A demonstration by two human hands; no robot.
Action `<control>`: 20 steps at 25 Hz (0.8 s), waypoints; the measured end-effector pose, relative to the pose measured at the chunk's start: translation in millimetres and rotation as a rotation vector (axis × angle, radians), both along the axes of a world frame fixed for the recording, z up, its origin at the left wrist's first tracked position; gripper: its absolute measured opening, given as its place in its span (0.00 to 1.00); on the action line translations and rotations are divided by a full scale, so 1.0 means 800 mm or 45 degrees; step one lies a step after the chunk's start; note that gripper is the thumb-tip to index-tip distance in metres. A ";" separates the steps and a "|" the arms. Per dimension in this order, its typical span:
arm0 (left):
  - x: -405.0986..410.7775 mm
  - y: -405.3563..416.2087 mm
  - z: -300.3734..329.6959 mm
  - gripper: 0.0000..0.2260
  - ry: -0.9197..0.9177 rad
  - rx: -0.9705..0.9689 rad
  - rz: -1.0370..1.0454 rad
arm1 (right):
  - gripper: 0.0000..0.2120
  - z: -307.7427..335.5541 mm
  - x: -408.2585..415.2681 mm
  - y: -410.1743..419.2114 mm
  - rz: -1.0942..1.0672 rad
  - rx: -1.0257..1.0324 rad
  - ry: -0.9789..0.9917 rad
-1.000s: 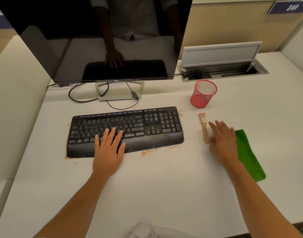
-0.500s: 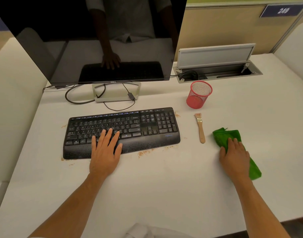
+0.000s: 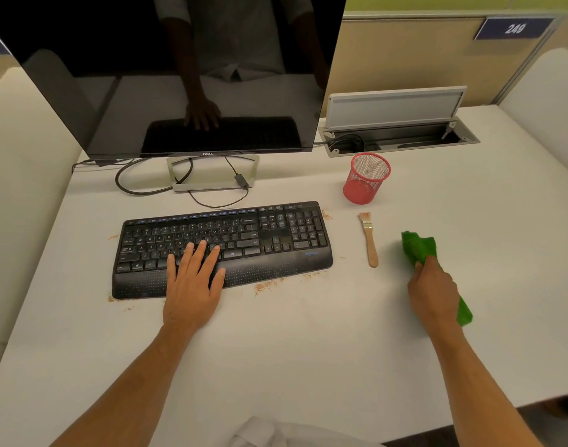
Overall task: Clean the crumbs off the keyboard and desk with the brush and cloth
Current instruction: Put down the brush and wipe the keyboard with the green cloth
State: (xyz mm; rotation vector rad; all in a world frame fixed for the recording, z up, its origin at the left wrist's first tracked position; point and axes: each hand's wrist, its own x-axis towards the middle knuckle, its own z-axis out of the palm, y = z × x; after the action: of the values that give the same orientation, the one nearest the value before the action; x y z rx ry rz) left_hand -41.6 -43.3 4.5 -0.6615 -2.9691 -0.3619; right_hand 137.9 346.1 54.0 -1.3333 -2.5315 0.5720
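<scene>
Right hand (image 3: 432, 290), lower right of the frame: half a second before, laid flat on the green cloth (image 3: 418, 248); now fingers curled round it, cloth bunched and gathered up in the grip, one end sticking out toward the upper side of the hand, the other trailing out below the wrist. A second before, beside the brush (image 3: 368, 240) rather than on the cloth. Brush itself passed over, left lying untouched on the counter (image 3: 308, 350) between keyboard (image 3: 276, 240) and cloth, bristles toward the red mesh cup (image 3: 366, 179).

Left hand (image 3: 192, 282), centre left of the frame: unchanged through all three pictures, flat and spread, palm on the wrist rest, fingertips on the lower key rows, gripping nothing, probably steadying the keyboard.

Crumbs (image 3: 264, 287) still scattered on the counter along the keyboard's lower edge, with smaller patches at its upper right corner, upper left corner and lower left corner. None cleared yet.

Meaning for the task: cloth chosen first, so likely a wipe of the counter crumbs ahead of any brushing of the keys; cleaning proper not yet begun.
</scene>
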 end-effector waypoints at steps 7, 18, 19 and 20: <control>0.001 0.001 0.002 0.26 -0.006 0.003 0.003 | 0.13 0.040 -0.029 -0.041 -0.039 -0.035 0.151; -0.001 0.000 0.000 0.26 -0.016 0.023 0.000 | 0.11 0.076 -0.172 -0.114 0.365 0.108 0.276; 0.000 0.000 0.001 0.26 -0.017 0.021 0.000 | 0.11 0.068 -0.190 -0.123 0.439 0.131 0.233; -0.001 -0.001 0.001 0.26 -0.018 0.019 0.002 | 0.11 0.057 -0.206 -0.133 0.524 0.160 0.164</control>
State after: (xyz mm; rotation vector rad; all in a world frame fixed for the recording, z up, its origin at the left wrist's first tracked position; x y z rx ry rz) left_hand -42.2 -44.0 5.0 -0.6581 -2.9772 -0.3902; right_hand -26.5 239.8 99.8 -0.7100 -2.6918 0.5391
